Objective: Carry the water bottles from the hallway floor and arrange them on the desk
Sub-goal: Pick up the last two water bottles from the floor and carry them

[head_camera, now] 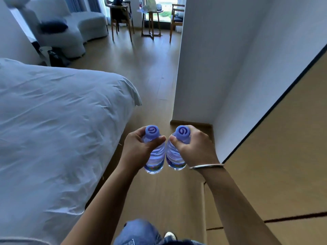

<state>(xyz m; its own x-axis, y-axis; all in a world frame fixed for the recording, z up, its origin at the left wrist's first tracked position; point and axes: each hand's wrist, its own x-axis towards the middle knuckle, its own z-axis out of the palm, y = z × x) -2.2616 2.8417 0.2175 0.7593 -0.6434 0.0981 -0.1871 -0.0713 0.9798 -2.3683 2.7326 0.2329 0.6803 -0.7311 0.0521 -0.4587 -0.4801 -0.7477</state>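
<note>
I hold two clear water bottles with blue caps upright over the wooden floor. My left hand (pixel 139 147) grips the neck of the left bottle (pixel 155 156), fingers curled just under its cap. My right hand (pixel 192 147), with a silver bangle on the wrist, grips the neck of the right bottle (pixel 174 160) the same way. The two bottles hang side by side, almost touching. Far ahead by the window stands a small wooden table (pixel 151 23) with a bag on it; no desk is plainly in view.
A bed with a white duvet (pixel 58 124) fills the left. A white wall corner (pixel 178 76) and tan wardrobe panels (pixel 283 165) bound the right. Ahead a strip of wood floor (pixel 150 71) leads to two wooden chairs (pixel 122 18) and a white sofa (pixel 74 27).
</note>
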